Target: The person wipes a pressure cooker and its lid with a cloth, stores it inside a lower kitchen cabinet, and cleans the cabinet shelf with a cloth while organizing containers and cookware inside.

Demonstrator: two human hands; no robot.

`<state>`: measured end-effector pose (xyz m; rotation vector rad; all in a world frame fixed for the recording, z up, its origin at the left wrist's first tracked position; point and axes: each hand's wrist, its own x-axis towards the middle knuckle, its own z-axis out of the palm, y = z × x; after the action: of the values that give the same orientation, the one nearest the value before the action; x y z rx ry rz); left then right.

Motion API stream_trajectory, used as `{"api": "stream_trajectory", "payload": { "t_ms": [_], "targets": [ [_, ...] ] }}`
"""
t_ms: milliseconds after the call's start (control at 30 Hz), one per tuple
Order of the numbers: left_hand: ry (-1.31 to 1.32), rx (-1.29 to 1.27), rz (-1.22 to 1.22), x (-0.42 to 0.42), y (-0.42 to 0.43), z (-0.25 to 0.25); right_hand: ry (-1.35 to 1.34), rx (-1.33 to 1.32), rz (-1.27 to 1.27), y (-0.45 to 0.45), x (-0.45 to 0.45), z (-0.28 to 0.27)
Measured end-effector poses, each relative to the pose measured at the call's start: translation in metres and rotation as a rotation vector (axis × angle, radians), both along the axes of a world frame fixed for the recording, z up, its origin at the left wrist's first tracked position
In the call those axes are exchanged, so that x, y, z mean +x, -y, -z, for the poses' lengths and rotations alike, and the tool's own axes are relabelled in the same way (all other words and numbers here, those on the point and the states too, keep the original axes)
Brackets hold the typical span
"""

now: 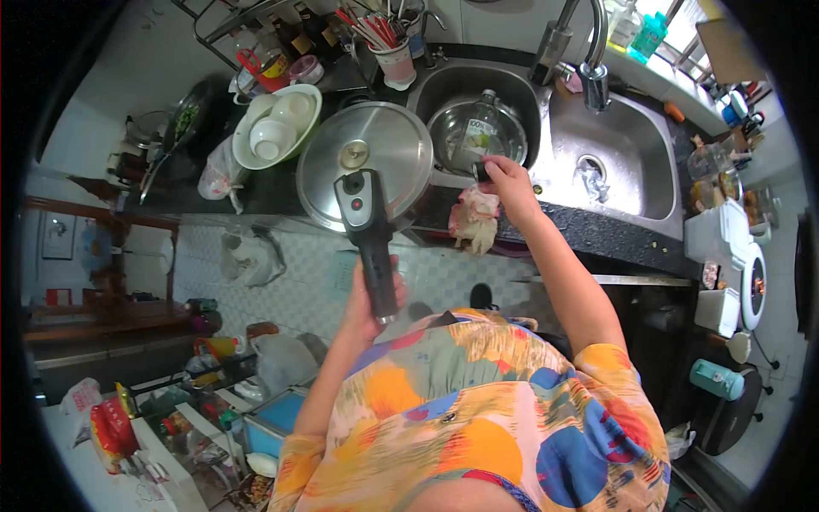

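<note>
My left hand (pixel 368 299) is wrapped round the black handle of a pressure cooker lid (pixel 397 141), a wide round metal lid over the counter's front edge. A round valve shows on its top. Near the left sink, my right hand (pixel 508 186) pinches a small black piece (pixel 480 171); its exact kind is unclear. Just below that hand, a crumpled pinkish cloth (pixel 474 222) hangs at the counter edge. A metal pot (pixel 442 145) sits in the left basin, with a clear plastic bottle (pixel 482 124) in it.
Left of the lid stands a green-rimmed basin (pixel 312 101) of white bowls, beside a plastic bag (pixel 223 175). A cup of chopsticks (pixel 395 66) is behind. The faucet (pixel 595 81) overhangs the right sink (pixel 640 141). White containers (pixel 718 235) stand at the far right.
</note>
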<state>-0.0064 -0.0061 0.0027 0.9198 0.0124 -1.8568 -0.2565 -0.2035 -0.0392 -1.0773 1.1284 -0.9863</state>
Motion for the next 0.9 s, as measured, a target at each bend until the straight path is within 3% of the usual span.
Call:
{"api": "stream_trajectory", "payload": {
  "t_ms": [100, 367, 567, 767, 800, 900],
  "targets": [
    [0.081, -0.012, -0.008, -0.002, 0.0, -0.003, 0.627, 0.188, -0.168, -0.002, 0.001, -0.037],
    [0.057, -0.013, -0.014, -0.001, 0.0, -0.003, 0.906, 0.29, -0.352, -0.012, 0.039, -0.074],
    [0.058, -0.019, 0.008, 0.002, -0.001, 0.0, 0.762, 0.324, -0.368, -0.014, 0.064, -0.098],
    [-0.034, -0.087, 0.014, 0.005, -0.003, 0.004, 0.345, 0.045, -0.365, 0.009, 0.117, -0.121],
    [-0.033, -0.068, 0.005, 0.004, -0.003, 0.004, 0.221, -0.04, -0.376, 0.02, 0.125, -0.114],
    [0.011, -0.021, 0.004, 0.003, -0.002, 0.004, -0.364, -0.751, -0.375, 0.031, 0.155, -0.111]
  ]
}}
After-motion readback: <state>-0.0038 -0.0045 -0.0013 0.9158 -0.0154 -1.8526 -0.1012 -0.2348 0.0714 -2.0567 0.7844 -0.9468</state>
